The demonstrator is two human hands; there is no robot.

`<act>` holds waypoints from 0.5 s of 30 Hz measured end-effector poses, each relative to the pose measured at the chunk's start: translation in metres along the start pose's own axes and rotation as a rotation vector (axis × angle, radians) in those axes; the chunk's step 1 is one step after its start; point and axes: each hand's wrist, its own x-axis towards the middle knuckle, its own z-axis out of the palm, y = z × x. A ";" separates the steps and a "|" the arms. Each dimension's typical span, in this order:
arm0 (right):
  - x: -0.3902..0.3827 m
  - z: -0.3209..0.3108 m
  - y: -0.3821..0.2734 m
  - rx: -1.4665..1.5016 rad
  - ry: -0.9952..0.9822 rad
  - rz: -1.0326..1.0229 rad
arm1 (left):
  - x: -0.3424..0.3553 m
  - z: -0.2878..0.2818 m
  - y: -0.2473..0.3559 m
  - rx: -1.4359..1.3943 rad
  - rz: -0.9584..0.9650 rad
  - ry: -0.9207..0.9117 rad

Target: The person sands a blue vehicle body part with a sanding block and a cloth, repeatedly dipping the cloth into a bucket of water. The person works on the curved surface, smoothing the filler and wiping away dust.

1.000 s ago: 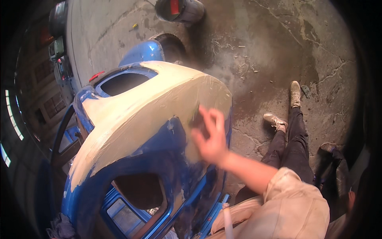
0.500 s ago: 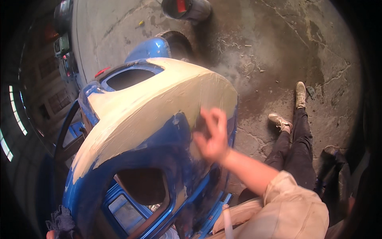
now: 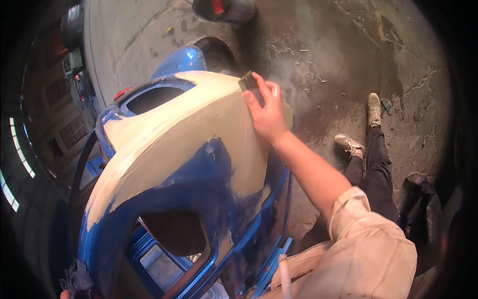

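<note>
Half a second ago the right hand [image 3: 266, 107] was a blur beside the peak of blue; now it is sharper and has gone up to the far edge of the cream-coloured coat [image 3: 191, 124], with the forearm stretched out further. Its fingers are closed around a dark pad [image 3: 244, 80], gripped between the thumb and the other fingers, and the pad, smeared and half hidden before, now shows its flat greenish-grey face at that edge. The strip that the hand covered earlier lies bare, pale down to the blue. At the lower left, a bit of the left hand [image 3: 64, 294] shows beside a crumpled dark cloth [image 3: 78, 279], much as before; whether its fingers grip the cloth I cannot tell.

The pad is roughly rectangular and thin. The blue car body [image 3: 194, 172] lies in front of the person and to their left. Its cream coat sweeps in a broad curve past an oval opening [image 3: 157, 101], streaked with fine ridges and ragged along its lower border, where a dark blue peak juts up into it.
</note>
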 end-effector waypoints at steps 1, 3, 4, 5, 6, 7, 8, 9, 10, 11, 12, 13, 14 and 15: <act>-0.008 0.001 -0.001 0.037 -0.022 0.005 | -0.001 0.000 0.001 0.007 -0.005 -0.005; -0.057 -0.007 -0.008 0.043 -0.089 -0.024 | 0.000 0.001 0.006 0.005 -0.021 -0.002; -0.107 -0.017 -0.014 0.007 -0.132 -0.037 | 0.002 0.001 0.004 -0.012 -0.016 -0.005; -0.148 -0.028 -0.022 -0.007 -0.157 -0.082 | 0.005 0.000 0.002 -0.030 -0.001 -0.019; -0.168 -0.032 -0.029 -0.011 -0.186 -0.139 | 0.004 -0.001 0.000 -0.036 -0.005 -0.023; -0.163 -0.027 -0.024 -0.009 -0.153 -0.147 | 0.002 -0.002 -0.001 -0.041 -0.009 -0.027; -0.146 -0.020 -0.015 -0.009 -0.118 -0.165 | 0.000 -0.003 -0.002 -0.045 -0.019 -0.024; -0.116 -0.009 -0.005 0.058 -0.059 -0.002 | 0.004 -0.003 0.000 -0.057 -0.030 -0.029; -0.080 -0.003 0.005 0.041 -0.003 -0.036 | 0.005 0.000 0.000 -0.061 -0.032 -0.022; -0.052 0.000 0.012 0.032 0.028 -0.029 | 0.005 0.001 0.000 -0.063 -0.037 -0.019; -0.043 0.001 0.016 0.021 0.021 -0.021 | 0.003 0.001 0.002 -0.061 -0.045 -0.028; -0.049 -0.002 0.011 0.037 -0.005 0.057 | 0.001 0.002 0.004 -0.053 -0.057 -0.027; -0.064 -0.007 0.000 0.051 -0.038 0.143 | 0.000 0.000 0.005 -0.045 -0.068 -0.039; -0.105 -0.014 -0.004 -0.022 -0.071 0.042 | 0.002 0.000 0.005 -0.037 -0.073 -0.039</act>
